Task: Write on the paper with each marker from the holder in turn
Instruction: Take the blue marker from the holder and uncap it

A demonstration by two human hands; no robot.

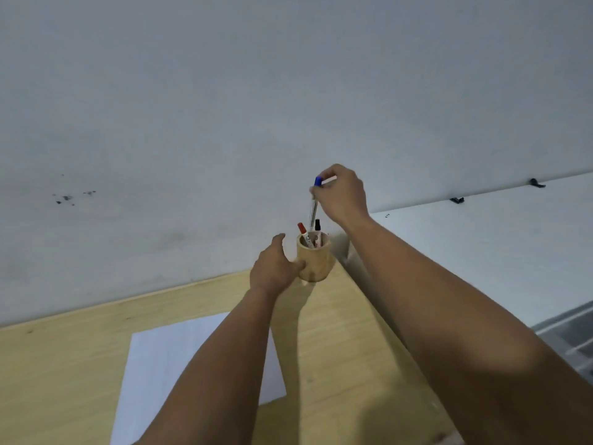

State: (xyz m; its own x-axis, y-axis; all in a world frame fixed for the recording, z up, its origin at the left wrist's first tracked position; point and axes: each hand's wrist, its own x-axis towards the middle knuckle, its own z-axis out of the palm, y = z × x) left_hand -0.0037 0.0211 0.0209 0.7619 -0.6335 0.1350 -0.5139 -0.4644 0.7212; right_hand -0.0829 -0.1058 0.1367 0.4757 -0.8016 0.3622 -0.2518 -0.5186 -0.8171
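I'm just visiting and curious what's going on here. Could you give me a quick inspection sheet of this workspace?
Surface: light wooden table set against a white wall.
Job's things: white paper lies flat, no marks visible; wooden holder stands upright at the table's far edge with a red-capped marker and a black-capped marker inside; blue-capped pen upright, its lower end at the holder's mouth.
Clutter: nothing seen.
Grippers: left hand touches the holder's side; right hand pinches the blue-capped pen near its cap.
Cables: nothing seen.
Surroundings: dark specks on the wall; white panel with black clips to the right.
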